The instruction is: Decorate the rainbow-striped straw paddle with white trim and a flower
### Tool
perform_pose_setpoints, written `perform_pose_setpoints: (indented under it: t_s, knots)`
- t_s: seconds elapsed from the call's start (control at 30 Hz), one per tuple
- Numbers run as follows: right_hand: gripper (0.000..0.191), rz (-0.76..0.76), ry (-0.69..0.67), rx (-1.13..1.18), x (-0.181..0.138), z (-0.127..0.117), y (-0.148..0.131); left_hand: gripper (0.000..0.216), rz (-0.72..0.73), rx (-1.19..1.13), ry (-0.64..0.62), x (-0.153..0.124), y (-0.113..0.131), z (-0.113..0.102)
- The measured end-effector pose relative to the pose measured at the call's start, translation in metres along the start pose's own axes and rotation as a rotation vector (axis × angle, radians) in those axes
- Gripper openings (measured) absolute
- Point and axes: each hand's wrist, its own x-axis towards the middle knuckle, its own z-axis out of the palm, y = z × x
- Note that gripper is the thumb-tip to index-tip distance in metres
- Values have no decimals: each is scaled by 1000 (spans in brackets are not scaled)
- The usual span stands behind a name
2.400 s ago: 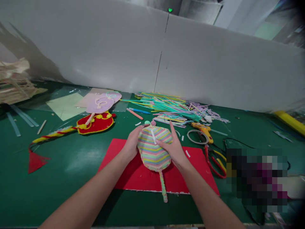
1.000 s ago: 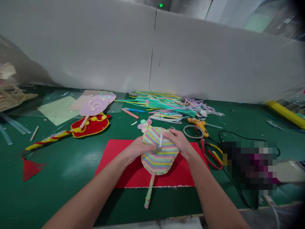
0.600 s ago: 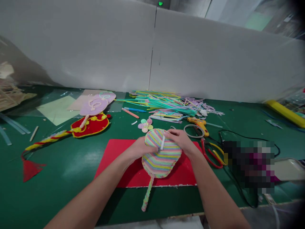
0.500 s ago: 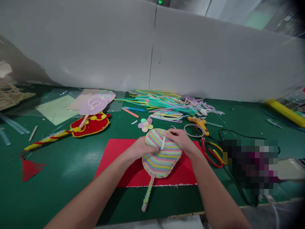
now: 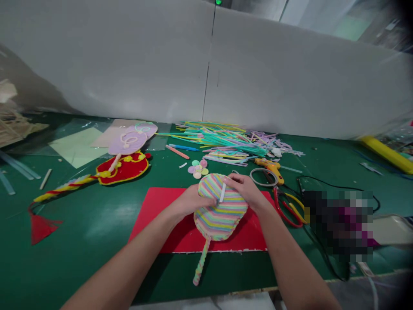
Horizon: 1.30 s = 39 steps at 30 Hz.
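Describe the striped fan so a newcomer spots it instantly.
On the green table, find the red board near the front edge. Over it, the left hand and right hand hold the striped fan. Its pastel stripes and tassel-free handle set it apart from the red tasselled piece to the left.
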Motion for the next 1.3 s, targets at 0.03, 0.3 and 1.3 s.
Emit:
perform_pose_setpoints:
  t_s: [0.03, 0.3, 1.3]
  knots:
    - [30, -1, 8, -2, 0, 0, 0, 52, -5, -10, -9, 0, 1, 0]
    - [30, -3, 52, 2, 1, 3, 1, 46, -28, -16, 21, -2, 4, 2]
    - [42, 36, 194, 361, 6, 5, 3, 40, -25, -176, 130, 0, 4, -3]
